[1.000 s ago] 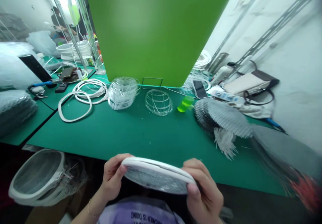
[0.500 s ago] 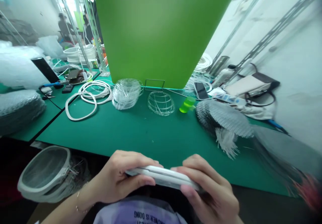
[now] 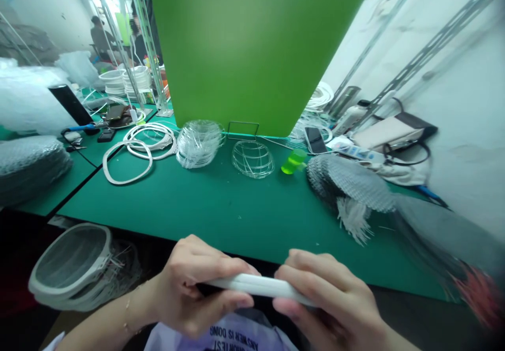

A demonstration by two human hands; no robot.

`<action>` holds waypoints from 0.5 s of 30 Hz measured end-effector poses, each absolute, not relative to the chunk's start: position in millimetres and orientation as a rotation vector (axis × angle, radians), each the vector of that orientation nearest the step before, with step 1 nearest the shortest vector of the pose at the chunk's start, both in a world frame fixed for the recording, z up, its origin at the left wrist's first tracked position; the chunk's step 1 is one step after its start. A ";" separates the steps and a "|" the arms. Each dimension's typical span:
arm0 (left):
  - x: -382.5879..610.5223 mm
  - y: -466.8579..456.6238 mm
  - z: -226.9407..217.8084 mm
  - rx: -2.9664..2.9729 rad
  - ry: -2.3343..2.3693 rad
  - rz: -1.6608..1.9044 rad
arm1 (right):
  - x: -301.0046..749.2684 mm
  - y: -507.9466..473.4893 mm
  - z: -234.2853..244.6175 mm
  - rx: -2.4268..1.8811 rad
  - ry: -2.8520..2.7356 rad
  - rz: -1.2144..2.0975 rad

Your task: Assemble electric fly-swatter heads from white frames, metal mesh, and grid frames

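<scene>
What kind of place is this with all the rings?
It looks like a small workshop where things are made by hand. The long green table holds white rings, a see-through cage and a heap of mesh, and the left hand and right hand grip another white ring.

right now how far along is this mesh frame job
Done, it seems: a white-rimmed grey mesh ring sits below the table edge at lower left, looking assembled. In hand: the left hand and right hand pinch a white rim, seen edge-on. Left to use, probably: white loops, clear wire domes and a grey mesh heap on the green mat.
</scene>
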State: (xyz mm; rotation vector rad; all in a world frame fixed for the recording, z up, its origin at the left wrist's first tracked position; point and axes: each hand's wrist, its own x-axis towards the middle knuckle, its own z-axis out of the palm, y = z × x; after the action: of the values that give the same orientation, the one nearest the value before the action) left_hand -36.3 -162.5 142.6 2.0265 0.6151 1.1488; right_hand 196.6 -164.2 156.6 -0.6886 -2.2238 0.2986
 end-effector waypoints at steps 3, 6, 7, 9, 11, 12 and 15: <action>-40.9 -163.5 144.2 2.016 0.605 1.052 | 198.2 -168.1 153.1 -0.726 -2.196 0.358; -42.6 -167.3 146.6 2.034 0.611 1.024 | 198.6 -173.3 152.2 -0.778 -2.163 0.341; -42.2 -168.9 147.3 2.057 0.605 1.014 | 198.5 -174.9 152.2 -0.789 -2.166 0.310; -40.2 -171.8 148.9 2.138 0.579 0.999 | 198.7 -177.9 151.8 -0.786 -2.193 0.226; -37.7 -173.9 151.2 2.237 0.546 1.039 | 199.9 -181.1 149.4 -0.764 -2.230 0.123; -36.7 -174.7 152.7 2.270 0.528 1.065 | 200.9 -183.2 147.2 -0.753 -2.243 0.069; -36.1 -177.8 156.3 2.313 0.499 1.071 | 203.9 -192.1 138.4 -0.724 -2.219 -0.084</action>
State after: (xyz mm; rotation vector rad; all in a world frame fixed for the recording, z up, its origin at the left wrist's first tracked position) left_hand -36.1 -177.8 156.3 2.3127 0.4990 1.0707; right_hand 203.9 -192.1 138.4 -0.7237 -2.2194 -0.0836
